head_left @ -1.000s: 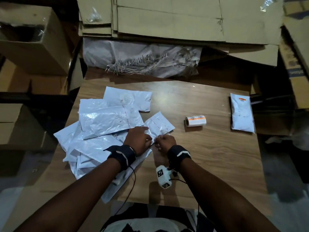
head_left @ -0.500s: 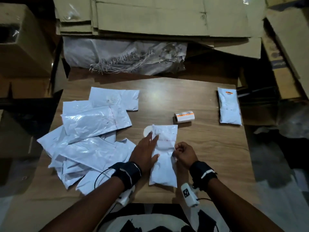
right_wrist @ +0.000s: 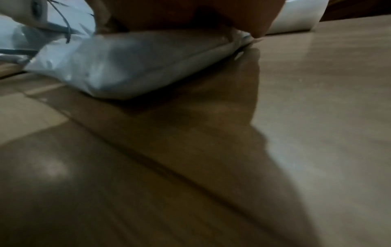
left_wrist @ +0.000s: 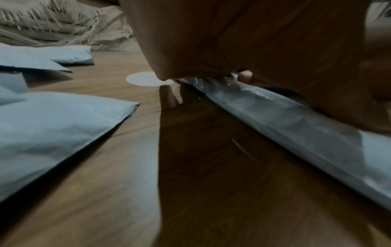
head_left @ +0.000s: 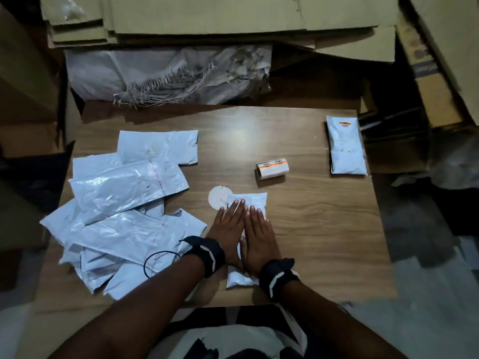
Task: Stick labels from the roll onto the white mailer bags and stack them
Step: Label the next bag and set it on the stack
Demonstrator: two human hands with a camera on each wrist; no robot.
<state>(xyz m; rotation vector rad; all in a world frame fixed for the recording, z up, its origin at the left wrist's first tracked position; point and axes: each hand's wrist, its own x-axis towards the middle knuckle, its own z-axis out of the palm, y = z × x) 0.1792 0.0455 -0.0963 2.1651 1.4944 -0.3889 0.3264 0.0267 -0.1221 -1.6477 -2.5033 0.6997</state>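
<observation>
White mailer bag (head_left: 246, 203) lay flat on the counter (head_left: 324, 229) near its front edge | left hand (head_left: 229, 229) and right hand (head_left: 259, 234) pressed it side by side, fingers straight | label roll (head_left: 272, 168) just beyond | labelled bag (head_left: 346, 149) far right

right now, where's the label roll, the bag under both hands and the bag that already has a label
label roll (head_left: 272, 169), head view, middle of its side.
bag under both hands (head_left: 255, 200), head view, bare far end.
labelled bag (head_left: 346, 151), head view, middle of its white face.
</observation>
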